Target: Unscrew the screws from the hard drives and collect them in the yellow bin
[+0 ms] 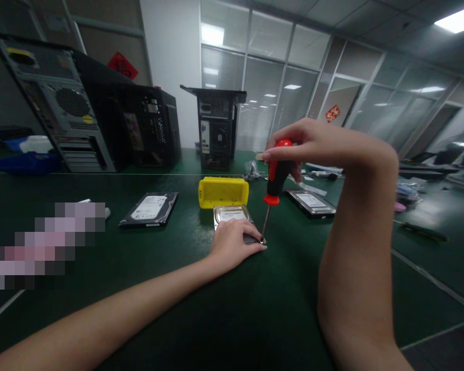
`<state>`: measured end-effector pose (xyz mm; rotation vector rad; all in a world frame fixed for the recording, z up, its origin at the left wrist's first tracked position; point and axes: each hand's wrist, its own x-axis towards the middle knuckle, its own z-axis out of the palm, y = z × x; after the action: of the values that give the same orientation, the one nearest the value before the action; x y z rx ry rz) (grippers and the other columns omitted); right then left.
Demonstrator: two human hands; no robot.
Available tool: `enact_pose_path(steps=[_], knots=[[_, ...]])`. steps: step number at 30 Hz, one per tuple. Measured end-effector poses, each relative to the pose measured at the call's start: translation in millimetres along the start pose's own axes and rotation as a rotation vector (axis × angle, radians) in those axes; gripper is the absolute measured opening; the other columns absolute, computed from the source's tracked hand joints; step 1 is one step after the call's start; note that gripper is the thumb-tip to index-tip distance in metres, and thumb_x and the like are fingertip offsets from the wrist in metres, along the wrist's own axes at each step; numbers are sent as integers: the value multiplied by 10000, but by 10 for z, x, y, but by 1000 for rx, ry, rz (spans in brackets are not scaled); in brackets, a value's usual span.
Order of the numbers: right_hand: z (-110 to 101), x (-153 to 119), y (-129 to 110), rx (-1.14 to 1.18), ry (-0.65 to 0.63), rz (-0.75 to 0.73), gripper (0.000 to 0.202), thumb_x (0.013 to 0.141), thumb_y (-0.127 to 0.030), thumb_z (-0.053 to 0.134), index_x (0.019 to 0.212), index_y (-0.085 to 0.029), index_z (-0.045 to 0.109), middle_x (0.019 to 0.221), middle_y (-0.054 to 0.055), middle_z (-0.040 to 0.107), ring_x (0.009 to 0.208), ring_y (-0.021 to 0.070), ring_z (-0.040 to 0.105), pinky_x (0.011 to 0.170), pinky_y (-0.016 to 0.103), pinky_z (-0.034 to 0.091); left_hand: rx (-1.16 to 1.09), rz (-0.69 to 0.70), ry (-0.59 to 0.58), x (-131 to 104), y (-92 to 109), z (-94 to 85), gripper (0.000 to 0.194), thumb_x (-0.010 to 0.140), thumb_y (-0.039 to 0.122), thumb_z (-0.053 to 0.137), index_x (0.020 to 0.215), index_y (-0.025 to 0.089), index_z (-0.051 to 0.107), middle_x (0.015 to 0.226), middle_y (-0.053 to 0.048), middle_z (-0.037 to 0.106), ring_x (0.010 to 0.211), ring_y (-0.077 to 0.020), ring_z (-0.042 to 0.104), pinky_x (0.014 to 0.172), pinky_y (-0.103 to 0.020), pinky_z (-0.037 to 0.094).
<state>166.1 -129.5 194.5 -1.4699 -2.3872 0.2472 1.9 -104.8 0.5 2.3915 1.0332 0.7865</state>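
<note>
My left hand (234, 242) lies over the near part of a hard drive (231, 213), its thumb and fingertips closed around the near right corner. In my right hand (292, 147) is a screwdriver (275, 178) with a red and black handle, gripped from above. The shaft slants down to that same corner, and its tip meets the spot between my left thumb and fingers. Whether a screw sits under the tip is too small to tell. Just behind the drive stands a yellow plastic bin (223, 193).
Two more hard drives lie on the green table, one at left (150, 208), one at right (311, 202). Computer cases (218, 129) stand along the back. A second screwdriver (425, 232) lies far right. A blue tray (27, 162) is at far left, above a pixelated patch.
</note>
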Motion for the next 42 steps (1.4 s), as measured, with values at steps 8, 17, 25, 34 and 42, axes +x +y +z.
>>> enact_pose_path(steps=[8, 17, 25, 34, 42], knots=[[-8, 6, 8, -12, -13, 4, 454, 774, -597, 575, 847, -160, 678, 755, 52, 652, 621, 116, 597, 516, 232, 455, -4, 5, 8, -10, 16, 3, 127, 751, 378, 697, 805, 272, 742, 968, 31, 714, 947, -198, 620, 842, -343, 425], [2, 12, 12, -25, 1, -7, 483, 776, -605, 562, 863, -147, 688, 751, 55, 649, 647, 127, 608, 531, 236, 452, -14, 24, 5, 0, -3, 17, 133, 762, 385, 687, 794, 270, 744, 972, 28, 714, 943, -198, 618, 833, -344, 415], [5, 17, 11, -45, 9, -11, 481, 775, -602, 570, 862, -145, 691, 726, 46, 637, 614, 118, 592, 514, 227, 439, 5, 27, 16, -2, 4, 25, 125, 762, 394, 691, 809, 292, 746, 972, 46, 711, 940, -195, 617, 836, -346, 408], [9, 15, -3, -25, 15, 3, 439, 778, -569, 589, 854, -148, 689, 718, 48, 636, 620, 119, 594, 502, 221, 422, 25, 20, 8, -1, 0, 26, 144, 763, 405, 688, 851, 305, 743, 1013, 48, 703, 970, -205, 605, 842, -357, 404], [5, 25, 3, -18, 12, -8, 430, 767, -553, 604, 879, -148, 692, 728, 39, 648, 564, 96, 578, 488, 212, 417, 26, 26, 4, -1, 4, 22, 139, 773, 405, 673, 850, 313, 743, 997, 46, 702, 960, -202, 605, 833, -351, 406]])
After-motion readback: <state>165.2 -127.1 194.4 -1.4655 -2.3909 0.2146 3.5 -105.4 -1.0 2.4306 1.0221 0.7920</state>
